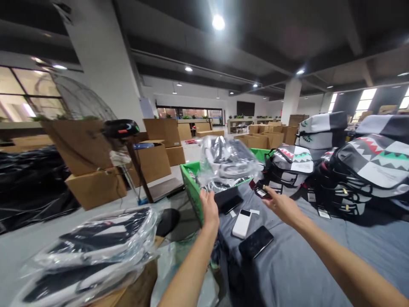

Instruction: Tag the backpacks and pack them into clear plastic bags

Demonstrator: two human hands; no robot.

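My left hand (pixel 209 207) grips the near rim of a green crate (pixel 191 187) that holds clear plastic bags (pixel 225 164) with dark items inside. My right hand (pixel 281 204) reaches forward over the grey-covered table (pixel 297 264), fingers pinched near a small tag (pixel 262 192) beside a pile of shark-mouth backpacks (pixel 367 170). Between my hands lie a white power bank (pixel 242 223) and two black phones (pixel 255 241) (pixel 232 204).
Bagged backpacks (pixel 92 251) lie on a cardboard box at the lower left. A standing fan (pixel 96 115) and stacked cardboard boxes (pixel 96 170) stand to the left. More boxes fill the floor behind the crate. Black plastic sheeting (pixel 28 183) is at far left.
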